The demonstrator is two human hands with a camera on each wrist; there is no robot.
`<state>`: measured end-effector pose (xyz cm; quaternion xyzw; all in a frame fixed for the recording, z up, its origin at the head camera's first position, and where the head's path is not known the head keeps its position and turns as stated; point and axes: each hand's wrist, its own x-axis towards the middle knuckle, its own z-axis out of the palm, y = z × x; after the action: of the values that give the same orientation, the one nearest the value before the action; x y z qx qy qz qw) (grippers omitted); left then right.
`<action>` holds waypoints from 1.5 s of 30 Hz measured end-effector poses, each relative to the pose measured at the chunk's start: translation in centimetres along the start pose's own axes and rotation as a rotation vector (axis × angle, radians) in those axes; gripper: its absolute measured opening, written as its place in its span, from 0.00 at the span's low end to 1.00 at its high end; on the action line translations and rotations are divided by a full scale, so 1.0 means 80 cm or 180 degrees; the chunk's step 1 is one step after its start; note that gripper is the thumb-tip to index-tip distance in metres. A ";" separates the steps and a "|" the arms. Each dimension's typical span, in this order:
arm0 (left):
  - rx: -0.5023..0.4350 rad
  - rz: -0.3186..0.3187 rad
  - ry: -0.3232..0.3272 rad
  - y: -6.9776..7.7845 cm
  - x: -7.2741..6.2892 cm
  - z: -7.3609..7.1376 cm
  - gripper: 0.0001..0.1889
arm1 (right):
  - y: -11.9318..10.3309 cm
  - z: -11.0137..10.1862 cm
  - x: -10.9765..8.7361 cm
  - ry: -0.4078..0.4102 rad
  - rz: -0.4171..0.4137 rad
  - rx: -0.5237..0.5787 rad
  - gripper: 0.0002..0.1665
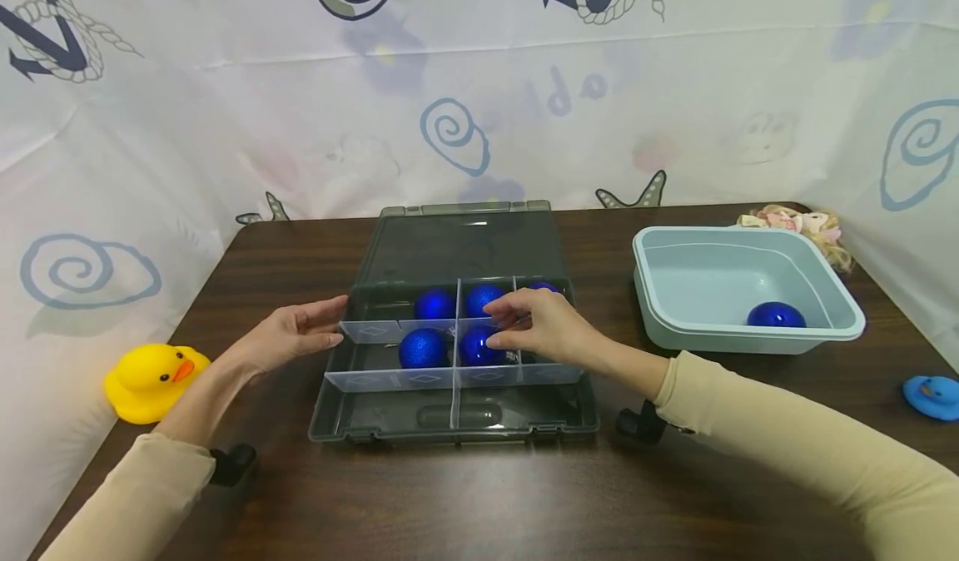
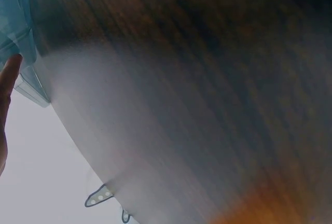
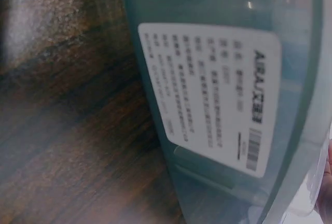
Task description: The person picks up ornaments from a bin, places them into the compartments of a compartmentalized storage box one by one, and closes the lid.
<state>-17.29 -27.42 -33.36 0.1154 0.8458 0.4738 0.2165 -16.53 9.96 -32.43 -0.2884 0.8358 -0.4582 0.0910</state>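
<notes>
A dark, see-through divided box [image 1: 378,428] lies with its lid [image 1: 464,249] folded back. Several blue balls sit in its compartments, among them a glittery ball [image 1: 423,349] and a shiny ball [image 1: 476,348]. My right hand [image 1: 550,324] hovers over the right-hand compartments, thumb and fingers parted. Its thumb overlaps the shiny ball's upper right side, and its fingertips come up beside another blue ball [image 1: 483,299]. At the box's left edge, my left hand [image 1: 295,332] has its fingers extended along the wall. A fingertip [image 2: 11,76] shows against the box in the left wrist view.
On the right stands a pale blue basin [image 1: 697,278] with one blue ball [image 1: 776,315] in it; its labelled side [image 3: 218,94] fills the right wrist view. A doll [image 1: 805,226] lies behind it. A yellow duck [image 1: 153,382] and a blue duck [image 1: 932,396] flank the table.
</notes>
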 end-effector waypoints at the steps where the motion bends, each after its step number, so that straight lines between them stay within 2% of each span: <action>1: 0.0000 -0.0004 0.0001 0.000 0.000 0.001 0.39 | 0.001 -0.002 -0.001 0.0008 0.0008 0.0053 0.23; 6: -0.0004 -0.0004 0.0003 0.000 0.001 0.002 0.39 | 0.010 -0.019 -0.010 0.0144 -0.0032 0.0338 0.21; 9: -0.0001 0.0002 -0.0006 0.001 0.001 0.002 0.39 | 0.018 -0.041 -0.021 0.0305 0.0054 0.0509 0.21; 15: 0.0068 -0.0009 0.0030 -0.001 -0.002 -0.001 0.38 | 0.043 -0.110 -0.052 0.0741 0.0427 0.0809 0.23; 19: 0.0088 0.0022 0.0003 -0.002 -0.004 -0.001 0.38 | 0.073 -0.158 -0.084 0.0946 0.0488 0.1137 0.16; 22: 0.0088 0.0058 -0.0014 -0.002 -0.003 0.000 0.37 | 0.098 -0.190 -0.111 0.1149 0.0575 0.1182 0.12; 26: 0.0068 0.0055 -0.0004 -0.001 -0.002 0.000 0.37 | 0.125 -0.228 -0.142 0.1254 0.0938 0.0900 0.13; 29: 0.0065 0.0026 -0.0010 0.000 -0.001 0.001 0.38 | 0.141 -0.249 -0.160 0.1091 0.1195 0.0716 0.13; 32: 0.0080 -0.0009 -0.0014 0.001 0.000 0.002 0.38 | 0.152 -0.264 -0.173 0.0881 0.1255 0.0548 0.13; 37: 0.0087 -0.0018 -0.0005 0.002 0.001 0.003 0.38 | 0.161 -0.275 -0.185 0.0776 0.1394 0.0071 0.14; 39: 0.0075 -0.0016 -0.0011 0.002 0.002 0.004 0.38 | 0.161 -0.278 -0.188 0.0738 0.1511 -0.0156 0.19; 42: 0.0059 -0.0011 -0.0018 0.003 0.004 0.004 0.38 | 0.162 -0.280 -0.190 0.0643 0.1609 -0.0276 0.25; 45: 0.0045 -0.0011 -0.0015 0.002 0.003 0.005 0.38 | 0.163 -0.281 -0.190 0.0594 0.1564 -0.0271 0.22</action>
<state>-17.34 -26.92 -33.43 0.1166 0.8488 0.4671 0.2185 -18.63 39.99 -32.18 -0.0368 0.9040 -0.4115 0.1098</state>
